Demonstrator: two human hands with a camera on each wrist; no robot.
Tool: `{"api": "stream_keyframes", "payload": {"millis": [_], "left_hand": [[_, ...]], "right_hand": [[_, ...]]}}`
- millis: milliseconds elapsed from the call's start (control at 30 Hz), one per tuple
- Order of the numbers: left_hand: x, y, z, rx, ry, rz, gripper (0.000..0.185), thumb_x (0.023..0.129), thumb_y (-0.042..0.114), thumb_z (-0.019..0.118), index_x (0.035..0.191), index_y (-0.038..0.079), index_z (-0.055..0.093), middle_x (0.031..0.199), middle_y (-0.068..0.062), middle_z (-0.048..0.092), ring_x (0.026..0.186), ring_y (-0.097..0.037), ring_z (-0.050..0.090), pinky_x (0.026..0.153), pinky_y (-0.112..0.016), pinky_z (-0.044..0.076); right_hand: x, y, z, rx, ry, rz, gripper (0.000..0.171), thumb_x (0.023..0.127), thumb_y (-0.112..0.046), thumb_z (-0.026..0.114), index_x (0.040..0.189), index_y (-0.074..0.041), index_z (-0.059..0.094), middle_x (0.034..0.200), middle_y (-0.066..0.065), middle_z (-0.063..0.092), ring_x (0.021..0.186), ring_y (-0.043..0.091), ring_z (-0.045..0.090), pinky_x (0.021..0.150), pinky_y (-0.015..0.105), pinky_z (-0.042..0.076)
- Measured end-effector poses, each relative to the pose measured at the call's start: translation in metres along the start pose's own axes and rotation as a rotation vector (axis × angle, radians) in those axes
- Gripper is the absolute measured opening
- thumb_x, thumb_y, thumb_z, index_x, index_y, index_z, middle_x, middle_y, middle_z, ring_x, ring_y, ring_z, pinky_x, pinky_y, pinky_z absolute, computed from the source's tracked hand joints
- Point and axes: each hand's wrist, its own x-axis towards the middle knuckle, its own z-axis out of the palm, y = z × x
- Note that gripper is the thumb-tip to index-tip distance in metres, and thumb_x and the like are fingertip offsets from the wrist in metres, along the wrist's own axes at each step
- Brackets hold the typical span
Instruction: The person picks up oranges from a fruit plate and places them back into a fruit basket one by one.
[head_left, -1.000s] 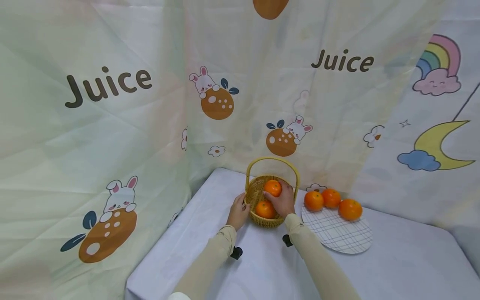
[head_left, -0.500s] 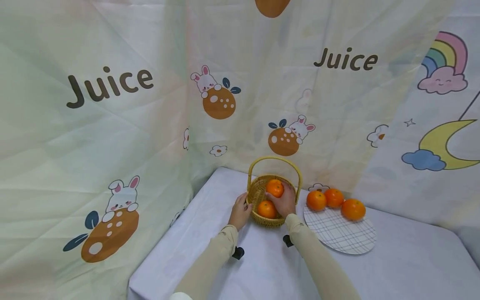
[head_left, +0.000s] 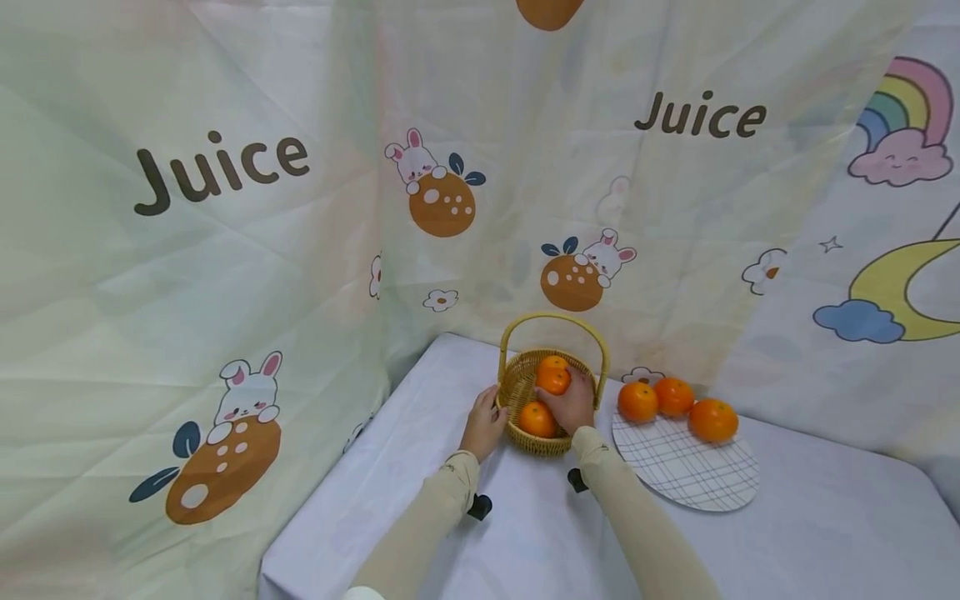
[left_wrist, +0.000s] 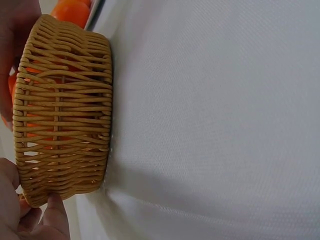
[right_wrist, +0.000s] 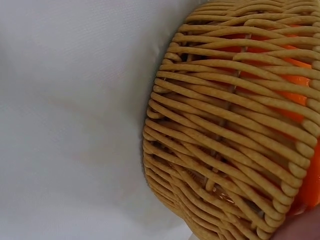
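A yellow wicker basket (head_left: 540, 447) with a tall arched handle stands upright on the table. My left hand (head_left: 483, 425) pinches its left rim; in the left wrist view the thumb and fingers (left_wrist: 56, 215) sit on either side of that rim. Inside the basket, my right hand (head_left: 572, 404) holds an orange (head_left: 553, 381) from the right. Just behind it, a second orange (head_left: 553, 362) is partly covered. Another orange (head_left: 537, 419) lies at the basket's front. Through the weave in the right wrist view, orange skin (right_wrist: 295, 87) shows, and only an edge of that hand appears.
Right of the basket lies a round white plate (head_left: 697, 479) with a grid pattern. Three oranges (head_left: 713, 420) sit along its back edge. Printed cloth (head_left: 480, 275) hangs behind the white-covered table (head_left: 525, 533), whose left edge runs close by the left arm.
A further orange now shows behind the one in my right hand, which has shifted slightly toward me within the basket. My left hand stays at the rim. The head view has turned slightly left.
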Motion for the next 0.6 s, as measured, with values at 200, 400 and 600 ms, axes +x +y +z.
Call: {"api": "stream_keyframes", "payload": {"millis": [200, 400, 600], "left_hand": [[0.004, -0.005, 0.001, -0.033, 0.0, -0.006, 0.051, 0.099, 0.008, 0.053, 0.147, -0.002, 0.038, 0.15, -0.018, 0.036, 0.132, -0.029, 0.045, 0.101, -0.031, 0.047], [0.006, -0.01, 0.002, -0.034, 0.008, 0.027, 0.051, 0.099, 0.007, 0.054, 0.146, -0.004, 0.038, 0.149, -0.019, 0.037, 0.131, -0.032, 0.046, 0.099, -0.033, 0.048], [0.003, -0.007, 0.001, -0.046, -0.011, 0.0, 0.053, 0.099, 0.007, 0.054, 0.148, -0.002, 0.037, 0.15, -0.018, 0.035, 0.132, -0.03, 0.044, 0.1, -0.033, 0.047]], "right_hand": [[0.002, 0.001, 0.001, -0.017, -0.003, -0.001, 0.08, 0.079, -0.033, 0.08, 0.139, 0.005, 0.042, 0.128, 0.023, 0.05, 0.118, 0.037, 0.044, 0.103, 0.051, 0.042], [0.002, -0.001, -0.004, -0.08, -0.039, 0.018, 0.079, 0.081, -0.034, 0.076, 0.14, 0.004, 0.04, 0.13, 0.025, 0.047, 0.118, 0.039, 0.045, 0.103, 0.052, 0.042], [0.0, -0.003, -0.012, -0.186, -0.096, 0.045, 0.077, 0.083, -0.03, 0.072, 0.142, 0.004, 0.038, 0.132, 0.027, 0.046, 0.119, 0.039, 0.046, 0.103, 0.053, 0.042]]}}
